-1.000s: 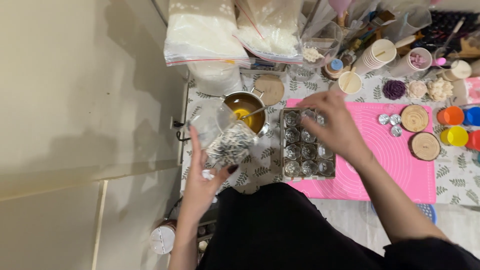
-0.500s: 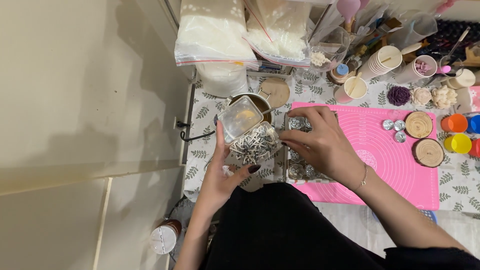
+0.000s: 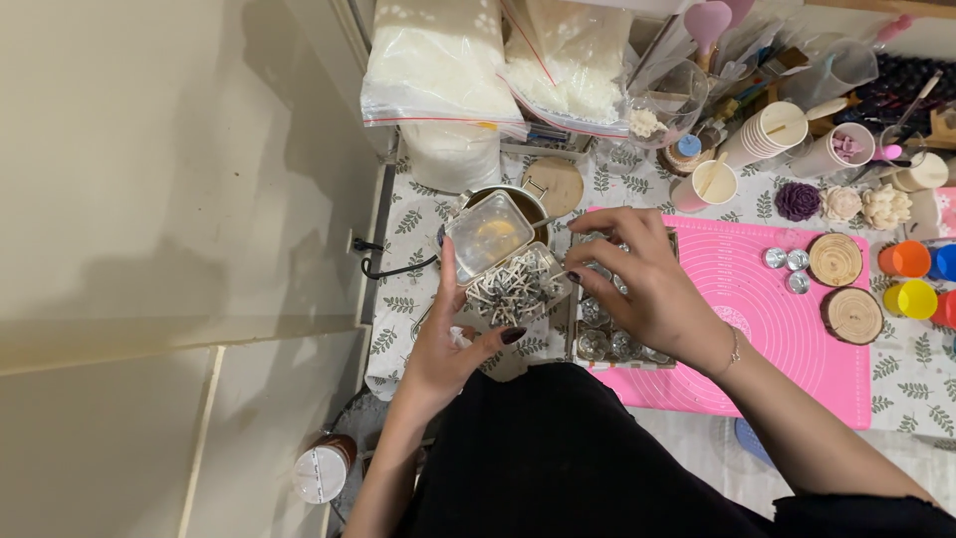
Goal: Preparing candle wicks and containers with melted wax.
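Left hand [image 3: 443, 344] tilts an open wick box [image 3: 513, 279]; right fingers [image 3: 588, 274] pinch inside it, wicks could spill bench-ward.

A big plain cream wall [image 3: 169, 149] fills the left side, and soft grey shadows lie across it. Lower down there is a pale panel [image 3: 100, 448] with thin straight lines between its parts. A table [image 3: 403, 299] stands next to the wall. It has a white cloth with little green leaves on it. A black cord [image 3: 383, 267] lies at the table's edge. The light is warm and soft.
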